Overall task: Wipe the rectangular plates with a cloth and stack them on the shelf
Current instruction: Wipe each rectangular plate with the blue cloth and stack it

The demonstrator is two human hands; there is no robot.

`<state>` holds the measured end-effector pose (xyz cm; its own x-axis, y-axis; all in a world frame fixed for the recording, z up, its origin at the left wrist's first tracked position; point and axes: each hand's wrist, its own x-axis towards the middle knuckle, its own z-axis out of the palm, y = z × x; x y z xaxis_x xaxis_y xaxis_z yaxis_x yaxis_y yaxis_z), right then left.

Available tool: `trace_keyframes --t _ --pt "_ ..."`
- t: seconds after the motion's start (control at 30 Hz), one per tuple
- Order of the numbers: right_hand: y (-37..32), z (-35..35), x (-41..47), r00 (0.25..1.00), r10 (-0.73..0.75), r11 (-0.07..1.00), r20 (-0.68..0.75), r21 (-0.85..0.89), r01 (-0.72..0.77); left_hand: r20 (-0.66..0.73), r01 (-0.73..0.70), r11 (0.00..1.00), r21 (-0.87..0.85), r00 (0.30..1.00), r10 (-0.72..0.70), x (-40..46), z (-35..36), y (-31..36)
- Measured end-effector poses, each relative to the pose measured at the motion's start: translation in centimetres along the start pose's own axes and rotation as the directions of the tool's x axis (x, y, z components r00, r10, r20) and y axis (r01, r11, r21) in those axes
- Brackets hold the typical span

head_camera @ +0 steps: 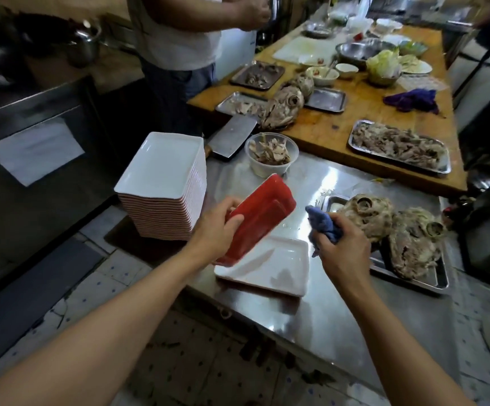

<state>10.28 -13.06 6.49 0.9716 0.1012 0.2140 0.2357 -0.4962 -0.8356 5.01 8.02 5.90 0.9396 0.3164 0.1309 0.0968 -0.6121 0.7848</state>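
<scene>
My left hand (218,230) grips a rectangular plate (264,213) by its near left edge, tilted so that its red underside faces me. My right hand (342,247) holds a bunched blue cloth (322,222) just right of that plate, not touching it. Below the held plate, another rectangular plate (273,266) lies white side up at the steel table's near corner. A tall stack of the same plates (161,186), white inside and red outside, stands to the left.
The steel table (325,303) also carries a metal tray with cooked animal heads (407,244), a plastic tub of scraps (271,155) and a cleaver (232,136). Beyond lies a wooden board (340,121) with meat trays and bowls. A person stands at the far left (179,39).
</scene>
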Motion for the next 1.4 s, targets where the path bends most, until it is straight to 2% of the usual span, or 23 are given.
trace_keyframes --t 0.1,0.2,0.27,0.37,0.43,0.5,0.63,0.73,0.9,1.0,1.2,1.33,1.4 --pt "-3.4 1.4 0.4 0.991 -0.136 0.990 0.013 0.038 0.136 0.014 0.124 0.964 -0.236 0.992 -0.125 -1.5 -2.2 -0.1" --pt "-6.3 3.4 0.7 0.954 -0.298 0.954 0.010 -0.022 0.298 0.041 0.183 0.886 -0.425 0.982 -0.183 -3.0 -3.7 -0.1" --pt "-7.8 4.9 0.8 0.911 -0.398 0.912 0.104 -0.062 0.406 0.040 0.181 0.836 -0.518 0.981 -0.188 -3.7 -4.3 0.0" --pt "-8.7 6.9 0.8 0.840 -0.492 0.784 0.230 -0.301 0.542 0.045 0.180 0.760 -0.624 0.980 -0.195 -4.4 -5.2 0.0" --pt "-9.1 7.6 1.0 0.816 -0.501 0.695 0.288 -0.427 0.578 0.041 0.178 0.702 -0.690 0.977 -0.207 -4.9 -5.8 0.0" --pt "-9.5 8.1 1.3 0.780 -0.516 0.668 0.355 -0.403 0.625 0.033 0.175 0.661 -0.730 0.975 -0.222 -5.3 -6.3 0.0" --pt "-10.2 8.7 1.6 0.748 -0.552 0.718 0.368 -0.246 0.651 0.014 0.166 0.603 -0.780 0.969 -0.248 -5.7 -6.8 0.1" --pt "-9.6 8.3 1.8 0.780 -0.510 0.761 0.362 -0.233 0.605 -0.002 0.165 0.576 -0.801 0.961 -0.278 -6.0 -7.1 0.0" --pt "-8.2 7.3 2.3 0.883 -0.366 0.899 0.292 -0.135 0.417 -0.046 0.132 0.559 -0.819 0.955 -0.294 -5.8 -7.1 0.2" --pt "-8.6 7.5 2.1 0.924 -0.252 0.964 0.286 -0.009 0.266 -0.090 0.097 0.527 -0.845 0.944 -0.319 -5.2 -6.7 0.6" --pt "-8.8 7.4 -0.5 0.948 -0.143 0.988 0.285 0.103 0.118 -0.126 0.062 0.429 -0.901 0.910 -0.395 -2.9 -5.9 1.4" --pt "-7.3 6.2 -2.4 0.931 -0.080 0.990 0.355 0.141 0.031 -0.161 0.034 0.405 -0.914 0.884 -0.438 -1.5 -5.2 1.3" --pt "-6.9 5.6 -2.7 0.923 -0.022 0.972 0.385 0.224 -0.070 -0.166 0.033 0.411 -0.911 0.883 -0.439 -1.2 -4.7 1.2"
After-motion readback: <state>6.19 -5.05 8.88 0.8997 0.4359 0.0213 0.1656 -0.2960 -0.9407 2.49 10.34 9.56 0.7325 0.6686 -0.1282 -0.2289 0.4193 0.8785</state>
